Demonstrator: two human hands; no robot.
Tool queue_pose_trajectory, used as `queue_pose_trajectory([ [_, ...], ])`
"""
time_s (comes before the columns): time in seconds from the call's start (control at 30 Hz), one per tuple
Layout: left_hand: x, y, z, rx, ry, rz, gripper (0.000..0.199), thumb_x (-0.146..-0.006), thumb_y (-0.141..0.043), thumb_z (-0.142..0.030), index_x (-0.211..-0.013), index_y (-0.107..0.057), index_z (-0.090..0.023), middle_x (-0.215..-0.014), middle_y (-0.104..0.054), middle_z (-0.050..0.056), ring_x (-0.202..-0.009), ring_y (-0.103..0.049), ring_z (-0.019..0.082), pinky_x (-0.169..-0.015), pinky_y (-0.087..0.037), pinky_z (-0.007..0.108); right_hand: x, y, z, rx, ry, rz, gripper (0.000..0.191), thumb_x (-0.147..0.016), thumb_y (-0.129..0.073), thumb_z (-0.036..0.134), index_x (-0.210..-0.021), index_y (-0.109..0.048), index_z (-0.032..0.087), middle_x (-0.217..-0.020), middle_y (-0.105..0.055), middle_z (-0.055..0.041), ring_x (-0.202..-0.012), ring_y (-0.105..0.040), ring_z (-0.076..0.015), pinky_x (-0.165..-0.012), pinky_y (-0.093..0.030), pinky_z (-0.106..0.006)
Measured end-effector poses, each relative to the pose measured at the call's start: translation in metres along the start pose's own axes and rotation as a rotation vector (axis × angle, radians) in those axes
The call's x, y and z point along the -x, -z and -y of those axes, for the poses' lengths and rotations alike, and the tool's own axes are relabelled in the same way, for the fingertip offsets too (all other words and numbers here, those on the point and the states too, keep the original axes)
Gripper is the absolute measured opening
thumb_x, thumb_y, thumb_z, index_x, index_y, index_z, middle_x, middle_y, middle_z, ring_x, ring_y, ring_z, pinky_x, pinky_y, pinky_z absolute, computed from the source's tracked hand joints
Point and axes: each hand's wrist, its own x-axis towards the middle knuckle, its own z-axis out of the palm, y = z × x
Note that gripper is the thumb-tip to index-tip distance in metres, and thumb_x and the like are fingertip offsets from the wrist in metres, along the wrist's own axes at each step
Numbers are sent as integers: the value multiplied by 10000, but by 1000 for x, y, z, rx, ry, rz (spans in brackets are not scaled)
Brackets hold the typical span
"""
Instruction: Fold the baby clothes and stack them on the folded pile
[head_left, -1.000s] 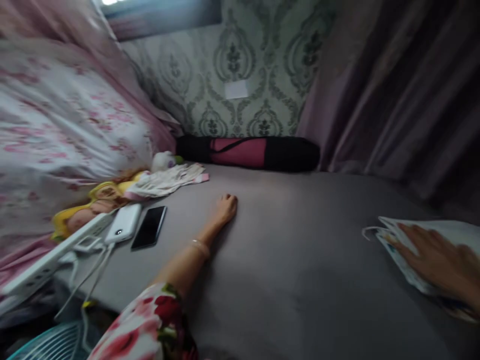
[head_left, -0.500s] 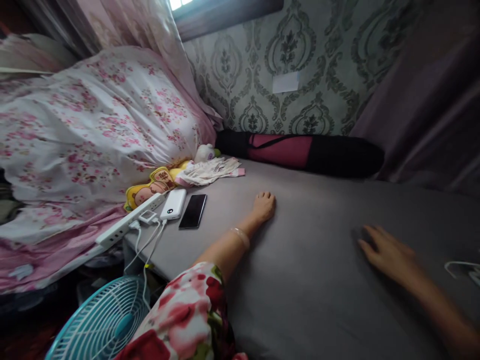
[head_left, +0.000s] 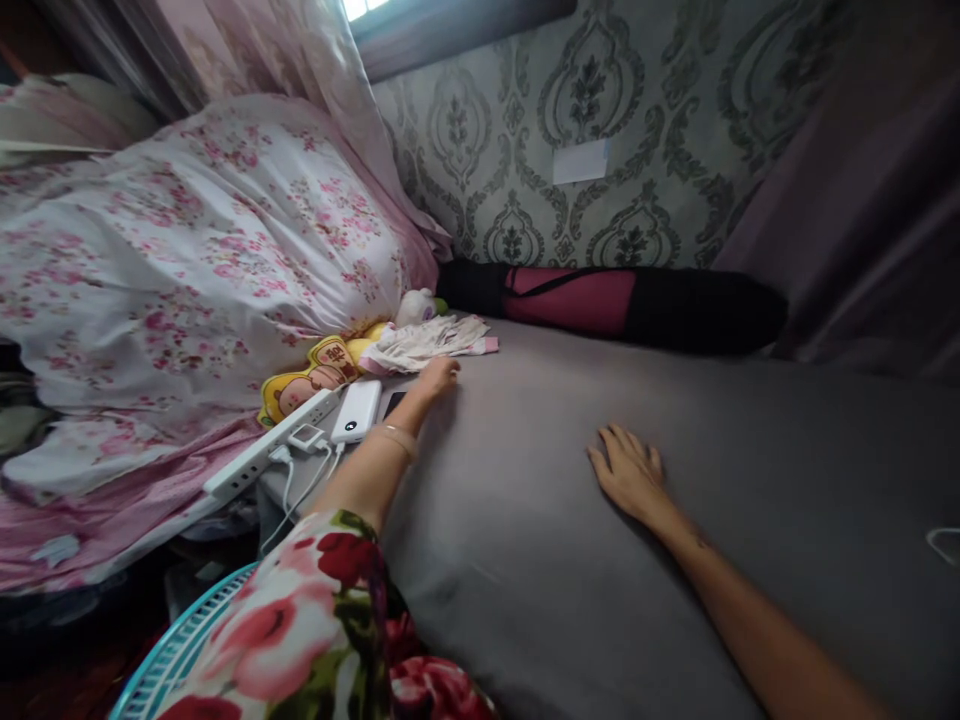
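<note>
My left hand (head_left: 441,376) is at the near edge of a crumpled white patterned garment (head_left: 420,345) with pink cuffs. Its fingers look bent and are partly hidden, so I cannot tell whether they grip the cloth. Under that forearm, a black phone (head_left: 394,402) shows only in part. My right hand (head_left: 628,470) lies palm down on the grey sheet (head_left: 525,520), fingers spread, holding nothing.
Left of the phone are a white power bank (head_left: 358,410), a power strip (head_left: 274,445) with cables, and a yellow plush toy (head_left: 300,390). A black-and-maroon long bag (head_left: 577,300) lies along the wall. A teal fan (head_left: 191,635) stands below left.
My left hand has moved left and away from me, from the bare sheet to the garment. My right hand has slid left across the sheet. The view has shifted slightly.
</note>
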Motion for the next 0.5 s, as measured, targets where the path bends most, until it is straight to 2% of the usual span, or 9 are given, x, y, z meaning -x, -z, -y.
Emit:
queue_pose_trajectory([
  [0.13,3,49,37,-115,97,-118,174,-657,-596,15,-691,-584,-155,-966,-668,145,-1260,-434,328,-1116,-274,517,1,-1,0,14,14,-22,573,-963,-230,438,-1377,-515,164,-1503,-427,-159,-1399,-359,-309,-1128,-250,-594],
  [0.23,6,68,53,-219,145,-153,168,-685,-590,27,-708,-554,-135,-933,-648,110,-1285,-379,323,-1126,-231,540,1,-1,1,25,11,-25,578,-962,-227,435,-1375,-520,156,-1502,-429,-158,-1397,-361,-313,-1126,-256,-594],
  [0.37,8,75,64,-288,175,-143,155,-688,-612,11,-699,-546,-129,-859,-603,78,-1266,-394,314,-1124,-222,541,1,-1,2,34,4,-23,566,-965,-239,427,-1380,-517,161,-1508,-424,-147,-1402,-355,-314,-1133,-251,-583],
  [0.5,5,72,69,-217,231,-200,185,-715,-644,-75,-622,-507,-156,-786,-574,81,-1270,-394,342,-1105,-253,531,2,3,3,38,4,-15,563,-964,-250,413,-1384,-516,149,-1505,-426,-154,-1401,-357,-317,-1133,-261,-574],
])
